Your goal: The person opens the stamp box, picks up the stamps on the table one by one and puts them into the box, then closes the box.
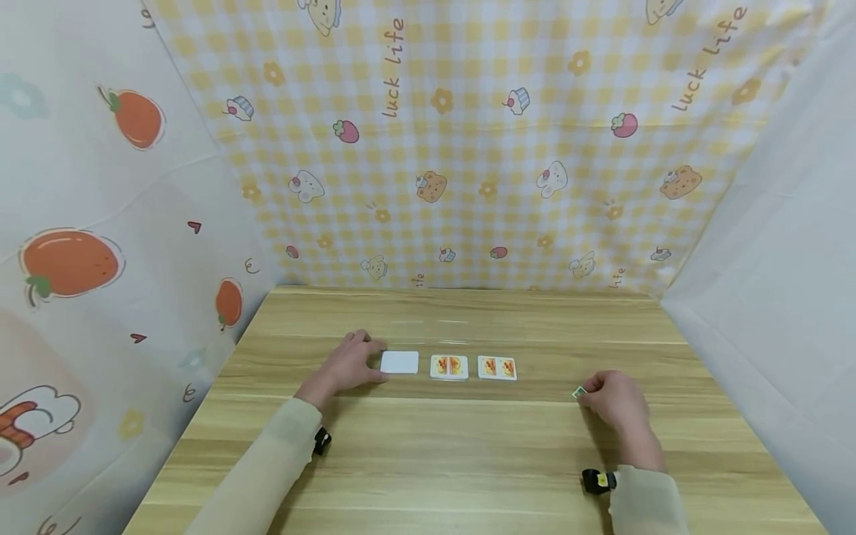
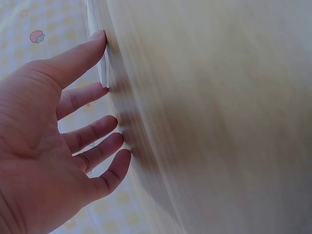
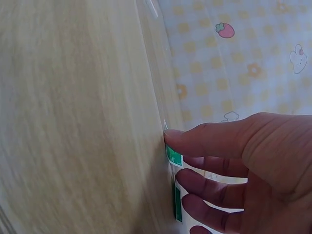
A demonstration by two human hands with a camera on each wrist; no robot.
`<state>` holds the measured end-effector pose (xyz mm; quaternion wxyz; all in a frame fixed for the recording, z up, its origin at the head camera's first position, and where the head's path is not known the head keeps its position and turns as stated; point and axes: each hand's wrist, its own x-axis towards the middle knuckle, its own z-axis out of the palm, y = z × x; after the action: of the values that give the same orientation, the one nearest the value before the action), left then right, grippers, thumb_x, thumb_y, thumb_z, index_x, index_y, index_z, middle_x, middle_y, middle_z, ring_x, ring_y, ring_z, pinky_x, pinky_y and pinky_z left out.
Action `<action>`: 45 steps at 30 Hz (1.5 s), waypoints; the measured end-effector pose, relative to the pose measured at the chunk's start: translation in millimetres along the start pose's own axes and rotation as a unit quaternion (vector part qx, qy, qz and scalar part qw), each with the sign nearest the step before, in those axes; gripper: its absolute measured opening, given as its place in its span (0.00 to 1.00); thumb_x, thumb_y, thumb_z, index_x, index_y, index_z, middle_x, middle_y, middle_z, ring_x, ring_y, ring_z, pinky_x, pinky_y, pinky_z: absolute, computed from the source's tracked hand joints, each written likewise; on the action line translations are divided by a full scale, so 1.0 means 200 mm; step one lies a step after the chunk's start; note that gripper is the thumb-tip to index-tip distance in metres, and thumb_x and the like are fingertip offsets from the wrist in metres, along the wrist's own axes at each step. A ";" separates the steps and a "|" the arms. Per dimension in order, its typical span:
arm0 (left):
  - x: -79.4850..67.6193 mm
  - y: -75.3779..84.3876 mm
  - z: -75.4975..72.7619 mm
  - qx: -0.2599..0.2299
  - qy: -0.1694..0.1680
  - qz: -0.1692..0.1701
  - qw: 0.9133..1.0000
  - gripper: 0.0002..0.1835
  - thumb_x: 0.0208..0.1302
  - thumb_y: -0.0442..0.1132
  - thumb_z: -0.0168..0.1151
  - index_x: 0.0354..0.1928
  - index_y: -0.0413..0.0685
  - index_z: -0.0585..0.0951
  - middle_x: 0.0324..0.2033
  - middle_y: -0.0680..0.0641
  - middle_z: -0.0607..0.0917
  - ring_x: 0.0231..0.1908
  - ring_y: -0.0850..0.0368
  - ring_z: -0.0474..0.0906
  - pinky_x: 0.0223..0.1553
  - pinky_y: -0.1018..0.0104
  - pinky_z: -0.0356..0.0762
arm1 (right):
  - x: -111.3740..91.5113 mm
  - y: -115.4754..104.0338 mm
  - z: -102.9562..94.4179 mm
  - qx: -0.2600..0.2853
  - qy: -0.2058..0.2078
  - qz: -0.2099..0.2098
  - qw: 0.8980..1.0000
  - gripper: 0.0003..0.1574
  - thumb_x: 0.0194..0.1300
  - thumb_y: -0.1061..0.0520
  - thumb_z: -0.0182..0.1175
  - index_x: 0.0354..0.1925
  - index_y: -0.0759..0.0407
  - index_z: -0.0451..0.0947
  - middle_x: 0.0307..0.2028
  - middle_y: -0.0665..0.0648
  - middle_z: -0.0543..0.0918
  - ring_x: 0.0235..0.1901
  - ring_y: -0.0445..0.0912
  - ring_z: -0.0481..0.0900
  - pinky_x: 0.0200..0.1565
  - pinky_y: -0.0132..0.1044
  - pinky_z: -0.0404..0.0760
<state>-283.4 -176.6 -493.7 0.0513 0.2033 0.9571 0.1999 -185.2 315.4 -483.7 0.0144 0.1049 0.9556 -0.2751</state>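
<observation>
My left hand (image 1: 348,362) is at the left end of a small stack of white cards (image 1: 400,362). In the left wrist view the thumb and index finger (image 2: 80,100) hold the stack's edges, while the other fingers rest loosely bent at the tabletop. Farther right, my right hand (image 1: 615,401) pinches a small green card (image 1: 579,392) between thumb and fingers, low over the table. The right wrist view shows this green card (image 3: 173,155) under the thumb, with a second green strip (image 3: 178,202) beside the lower fingers. Most of both is hidden.
Two card stacks with orange pictures, a left one (image 1: 449,367) and a right one (image 1: 497,368), lie in line with the white cards. The wooden table (image 1: 435,461) meets a checked cloth (image 1: 468,208) at the back. Printed cloth (image 1: 154,200) hangs at the left.
</observation>
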 end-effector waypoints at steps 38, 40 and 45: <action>-0.04 0.01 0.01 0.005 -0.002 -0.001 1.000 0.35 0.60 0.54 0.72 0.67 0.49 0.77 0.68 0.33 0.70 0.70 0.33 0.61 0.64 0.35 0.62 | 0.08 -0.43 0.15 0.180 -0.077 -0.133 0.972 0.15 0.63 0.67 0.64 0.49 0.65 0.84 0.29 0.58 0.84 0.28 0.50 0.82 0.31 0.40 0.84; -0.04 0.00 0.01 -0.001 -0.003 -0.002 1.000 0.35 0.60 0.53 0.72 0.68 0.49 0.76 0.68 0.34 0.70 0.70 0.34 0.59 0.65 0.35 0.61 | 0.08 -0.49 0.18 0.201 -0.094 -0.139 0.965 0.16 0.63 0.68 0.64 0.50 0.65 0.84 0.30 0.58 0.83 0.29 0.49 0.83 0.34 0.42 0.86; -0.04 0.00 0.01 -0.009 -0.004 0.000 1.000 0.35 0.60 0.53 0.73 0.67 0.48 0.77 0.68 0.34 0.70 0.71 0.33 0.59 0.66 0.35 0.60 | 0.10 -0.62 0.28 0.220 -0.118 -0.159 0.955 0.12 0.62 0.69 0.64 0.45 0.65 0.85 0.30 0.58 0.82 0.28 0.49 0.83 0.33 0.42 0.86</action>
<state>-275.6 -179.3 -494.3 0.0565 0.2031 0.9552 0.2076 -232.7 187.0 -468.2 0.0596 -0.0810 0.8672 -0.4877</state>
